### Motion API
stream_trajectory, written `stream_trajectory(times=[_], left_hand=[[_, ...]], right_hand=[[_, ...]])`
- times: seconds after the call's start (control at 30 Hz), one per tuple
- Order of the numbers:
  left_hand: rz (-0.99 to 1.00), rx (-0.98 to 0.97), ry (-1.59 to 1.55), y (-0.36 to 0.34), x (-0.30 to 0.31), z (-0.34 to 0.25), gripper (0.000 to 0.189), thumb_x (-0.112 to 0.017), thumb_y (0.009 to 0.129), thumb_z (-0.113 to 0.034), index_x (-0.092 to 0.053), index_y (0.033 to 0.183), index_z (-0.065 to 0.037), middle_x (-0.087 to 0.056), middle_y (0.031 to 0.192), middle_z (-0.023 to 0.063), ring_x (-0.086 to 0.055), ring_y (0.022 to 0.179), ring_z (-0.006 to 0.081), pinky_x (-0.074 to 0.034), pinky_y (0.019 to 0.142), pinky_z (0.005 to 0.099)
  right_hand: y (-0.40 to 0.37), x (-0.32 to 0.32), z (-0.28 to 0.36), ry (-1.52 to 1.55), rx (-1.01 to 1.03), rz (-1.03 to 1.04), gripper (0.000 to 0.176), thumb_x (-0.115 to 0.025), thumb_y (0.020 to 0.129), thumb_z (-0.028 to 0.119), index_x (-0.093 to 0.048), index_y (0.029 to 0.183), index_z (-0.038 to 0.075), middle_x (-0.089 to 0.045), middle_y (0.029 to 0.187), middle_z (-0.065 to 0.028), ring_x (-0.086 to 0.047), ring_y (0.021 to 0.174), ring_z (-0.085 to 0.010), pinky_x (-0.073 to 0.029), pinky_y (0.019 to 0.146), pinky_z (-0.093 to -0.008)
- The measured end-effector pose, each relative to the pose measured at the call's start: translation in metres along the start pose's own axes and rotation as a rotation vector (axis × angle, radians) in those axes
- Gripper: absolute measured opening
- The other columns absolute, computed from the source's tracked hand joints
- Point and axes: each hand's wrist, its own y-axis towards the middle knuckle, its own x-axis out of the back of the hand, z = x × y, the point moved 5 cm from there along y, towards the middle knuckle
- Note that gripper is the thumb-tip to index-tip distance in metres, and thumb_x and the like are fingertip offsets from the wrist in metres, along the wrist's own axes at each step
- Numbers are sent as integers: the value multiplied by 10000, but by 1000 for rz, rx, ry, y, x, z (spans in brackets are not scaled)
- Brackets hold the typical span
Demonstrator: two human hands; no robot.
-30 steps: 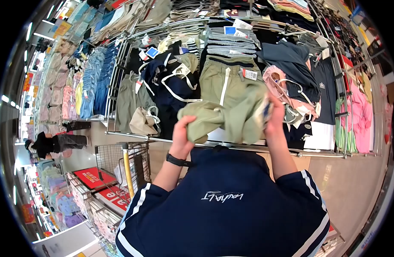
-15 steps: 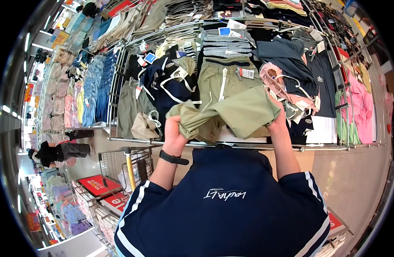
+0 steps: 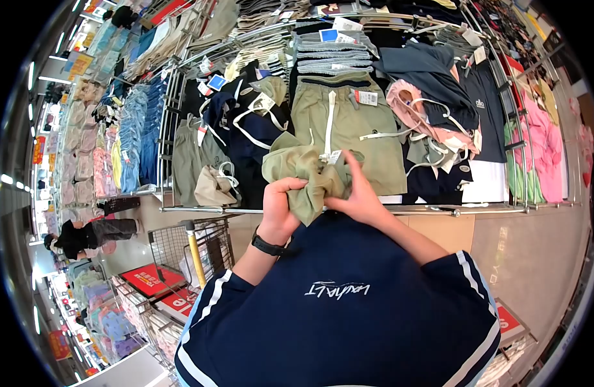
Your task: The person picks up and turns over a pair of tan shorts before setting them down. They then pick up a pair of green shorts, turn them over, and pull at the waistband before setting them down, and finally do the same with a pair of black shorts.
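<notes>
A bunched olive-green garment [image 3: 310,177] is between my two hands, just above the front edge of the display; crumpled like this, its exact kind does not show. My left hand [image 3: 282,205] grips its left side, thumb on top. On the right, my right hand [image 3: 361,197] curls around the cloth, thumb low and fingers raised, with fabric between them. Behind lie flat olive-green pants [image 3: 365,142] with a white drawstring and a price tag [image 3: 366,97]. Folded grey clothes [image 3: 332,61] are stacked beyond them.
Dark navy clothes [image 3: 252,122] with white cords lie left, and a pink garment [image 3: 406,97] right. A metal rail [image 3: 439,210] edges the display. A wire cart [image 3: 181,248] with a yellow handle stands at lower left. Another person [image 3: 84,235] is in the aisle.
The olive-green cloth was stretched wide between my hands; now it is bunched up. My right hand has moved left toward my left hand, uncovering the pants behind.
</notes>
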Motion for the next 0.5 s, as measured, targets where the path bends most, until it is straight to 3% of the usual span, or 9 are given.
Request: stream_trajectory(times=[0.03,0.1,0.13,0.23,0.33,0.43,0.5], left_hand=[[-4,-11,10,0,2,1,355,-490,811,33,-550,1161,54,-641,1095,160,-646,974,284,-519,899,396],[-8,-44,29,2,6,-2,352,-490,812,37,-551,1159,54,-642,1094,154,-643,986,279,-511,915,397],[-26,-91,29,2,6,-9,358,-490,805,44,-551,1158,52,-638,1110,151,-631,1015,277,-498,936,401],[14,-213,-8,9,11,-36,385,-420,826,-3,-527,1184,88,-606,1190,198,-600,1094,338,-460,1008,451],[4,-76,-46,15,16,-40,390,-418,842,-64,-528,1190,76,-608,1186,201,-602,1087,353,-467,997,487],[-58,65,-18,30,29,-14,370,-489,879,-131,-540,1197,50,-627,1166,184,-627,1042,342,-491,968,472],[-28,133,38,36,35,8,291,-525,911,-118,-571,1162,22,-649,1141,168,-649,1015,314,-527,922,448]], right_hand=[[8,2,0,0,29,-10,605,-650,820,53,-390,1367,53,-502,1281,-165,-525,1114,-210,-471,851,-333],[26,0,-23,99,4,27,364,-635,816,54,-595,1177,33,-623,1106,-149,-609,941,-201,-483,822,-306],[29,3,-27,297,-67,-44,181,-571,804,-24,-654,964,-11,-666,932,-87,-613,875,-157,-482,790,-291],[34,29,-10,340,25,-23,245,-551,798,-58,-647,1016,0,-657,898,-36,-581,839,-99,-477,749,-264],[31,53,1,225,-23,72,265,-505,805,-97,-622,1029,-19,-655,912,-25,-578,841,-85,-463,764,-228],[31,60,5,360,-41,55,179,-596,797,-39,-624,970,-5,-623,829,-10,-540,768,-73,-457,707,-236],[30,69,15,203,-27,72,115,-634,804,8,-629,917,-14,-608,772,-3,-527,732,-78,-445,674,-245]])
